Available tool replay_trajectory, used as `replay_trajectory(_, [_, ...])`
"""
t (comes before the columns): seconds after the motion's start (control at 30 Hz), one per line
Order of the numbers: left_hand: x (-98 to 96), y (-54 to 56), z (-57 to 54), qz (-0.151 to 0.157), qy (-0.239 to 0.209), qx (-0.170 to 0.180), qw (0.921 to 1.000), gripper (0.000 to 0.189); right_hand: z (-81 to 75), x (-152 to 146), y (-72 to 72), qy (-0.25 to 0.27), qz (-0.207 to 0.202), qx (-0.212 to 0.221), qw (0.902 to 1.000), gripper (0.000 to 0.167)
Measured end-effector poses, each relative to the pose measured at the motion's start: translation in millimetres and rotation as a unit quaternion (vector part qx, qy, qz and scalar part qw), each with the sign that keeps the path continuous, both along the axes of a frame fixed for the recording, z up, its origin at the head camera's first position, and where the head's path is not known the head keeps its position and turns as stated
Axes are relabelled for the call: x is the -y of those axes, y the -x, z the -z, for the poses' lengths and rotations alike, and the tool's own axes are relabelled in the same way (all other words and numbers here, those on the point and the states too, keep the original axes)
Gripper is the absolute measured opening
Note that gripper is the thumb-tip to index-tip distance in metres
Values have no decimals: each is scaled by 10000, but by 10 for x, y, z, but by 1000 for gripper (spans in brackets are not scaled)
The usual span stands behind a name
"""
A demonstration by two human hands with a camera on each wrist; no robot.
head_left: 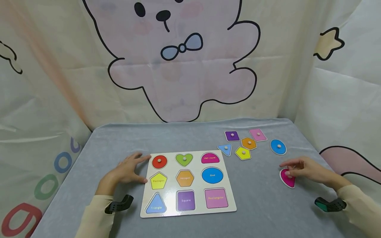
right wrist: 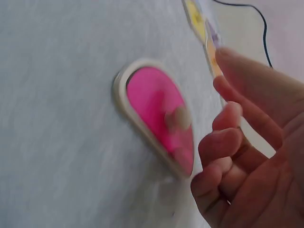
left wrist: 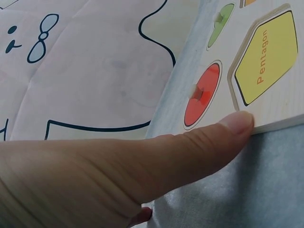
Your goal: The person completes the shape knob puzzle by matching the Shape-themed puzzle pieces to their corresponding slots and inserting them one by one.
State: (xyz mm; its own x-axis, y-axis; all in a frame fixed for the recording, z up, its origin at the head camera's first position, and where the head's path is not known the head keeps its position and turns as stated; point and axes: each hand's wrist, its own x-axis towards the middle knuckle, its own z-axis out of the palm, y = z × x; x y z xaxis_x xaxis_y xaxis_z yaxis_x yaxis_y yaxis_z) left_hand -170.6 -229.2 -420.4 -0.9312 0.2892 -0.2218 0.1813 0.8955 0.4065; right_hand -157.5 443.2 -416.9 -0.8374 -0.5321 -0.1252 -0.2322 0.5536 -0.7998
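My left hand (head_left: 126,170) rests at the left edge of a white wooden shape puzzle board (head_left: 171,198), fingers spread. In the left wrist view its thumb (left wrist: 199,149) touches the board edge beside the printed pentagon. A red circle piece (head_left: 156,164) and a green heart piece (head_left: 184,163) sit in their slots. On the cloth to the right lies a magenta half-round knobbed piece (head_left: 288,181). Over it hovers my right hand (head_left: 312,170); the right wrist view shows its loosely bent fingers apart from the knob of that piece (right wrist: 149,95).
Beyond the board's right corner lie a purple square (head_left: 229,136), pink rectangle (head_left: 262,136), orange hexagon (head_left: 245,143), yellow pentagon (head_left: 243,156), blue triangle (head_left: 228,152) and blue oval (head_left: 278,151). Grey-blue cloth (head_left: 256,198) covers the table. A printed curtain (head_left: 184,82) hangs behind.
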Motion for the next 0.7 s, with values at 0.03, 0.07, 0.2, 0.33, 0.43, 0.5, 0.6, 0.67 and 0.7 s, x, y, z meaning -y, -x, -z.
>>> replay_trajectory(0.03, [0,-4,3,-7,2,4,10000,98,16,-35,-3,35,-55,69,10000,29])
replay_trajectory(0.07, [0,-7,4,-11,4,5,10000,98,33,-69,-6,65,-110,118,9998,29])
replay_trajectory(0.2, [-3,-18,-9,-23,-28,32,10000,98,84,-171,-4,170,-363,200,9990,28])
replay_trajectory(0.33, [5,-29,-19,-65,-88,123,9999,98,116,-193,5,294,-549,247,9978,27])
replay_trajectory(0.43, [13,-27,-8,-82,-107,164,9998,97,129,-192,11,391,-656,239,9968,28])
replay_trajectory(0.5, [15,-21,-2,-72,-106,172,9998,97,135,-192,14,403,-682,185,9967,27])
replay_trajectory(0.6, [16,-6,8,-80,-122,181,9997,97,147,-194,12,331,-596,118,9976,26])
replay_trajectory(0.67, [14,-4,4,-57,-108,157,9998,97,157,-196,10,282,-501,85,9983,25])
replay_trajectory(0.7, [12,-6,0,-53,-100,154,9998,97,164,-194,10,274,-461,73,9985,24])
